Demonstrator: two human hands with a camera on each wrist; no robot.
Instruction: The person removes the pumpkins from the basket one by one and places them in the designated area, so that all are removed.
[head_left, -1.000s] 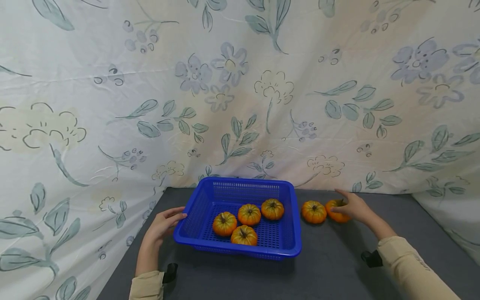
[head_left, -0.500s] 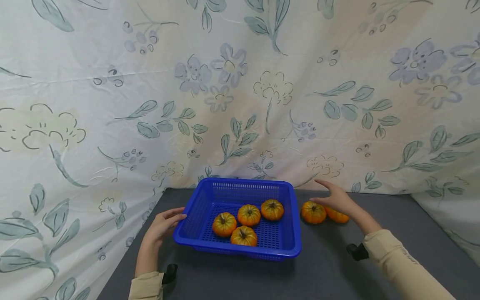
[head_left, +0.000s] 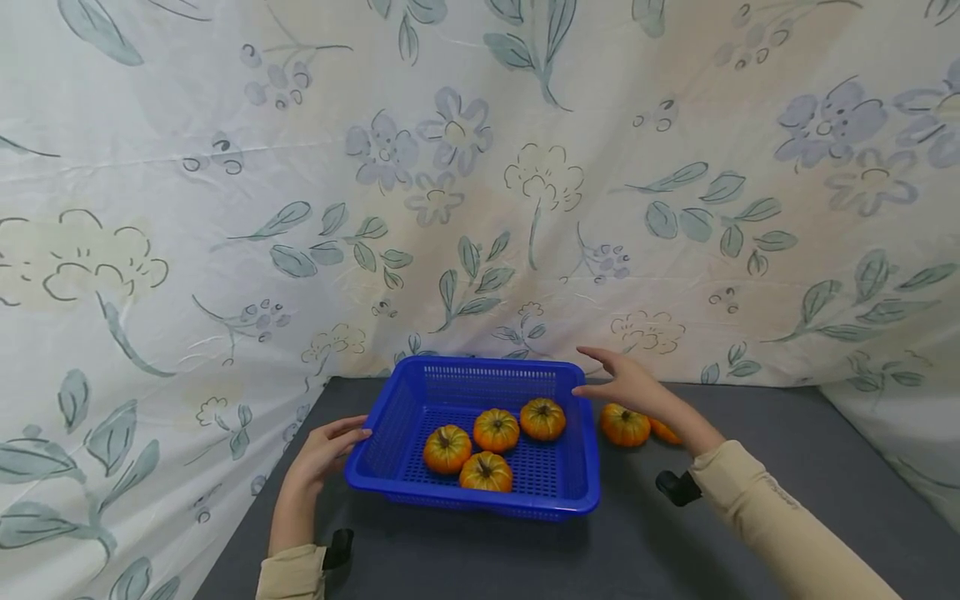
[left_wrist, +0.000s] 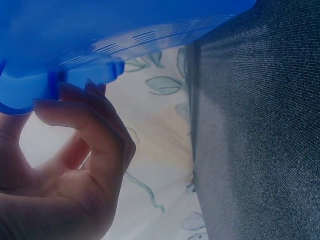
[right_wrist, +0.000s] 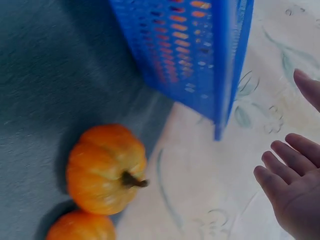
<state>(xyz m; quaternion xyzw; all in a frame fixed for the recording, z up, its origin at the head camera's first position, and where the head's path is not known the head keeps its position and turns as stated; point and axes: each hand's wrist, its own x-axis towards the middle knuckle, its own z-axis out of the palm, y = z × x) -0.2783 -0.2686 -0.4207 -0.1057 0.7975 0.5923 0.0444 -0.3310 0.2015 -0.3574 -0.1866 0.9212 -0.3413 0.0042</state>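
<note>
A blue plastic basket (head_left: 480, 500) with slotted walls stands on the table, holding several small orange pumpkins (head_left: 486, 472). My left hand (head_left: 324, 454) grips the basket's left rim; in the left wrist view its fingers (left_wrist: 92, 125) curl up under the rim's edge. Above the basket's right rim hovers my right hand (head_left: 630, 387), thumb and fingers spread with nothing between them. Just right of the basket a pumpkin (head_left: 625, 426) lies on the table, and a second pumpkin (head_left: 664, 431) behind it is partly hidden by the right forearm.
A dark grey cloth-covered table (head_left: 450, 558) lies under everything. A white curtain (head_left: 480, 275) with printed flowers and leaves hangs along its back and left side. A black strap piece (head_left: 678, 488) sticks out at the right wrist.
My right hand has moved left and slightly up, from over the farther loose pumpkin to the basket's right rim. The left hand, basket and pumpkins stay in place.
</note>
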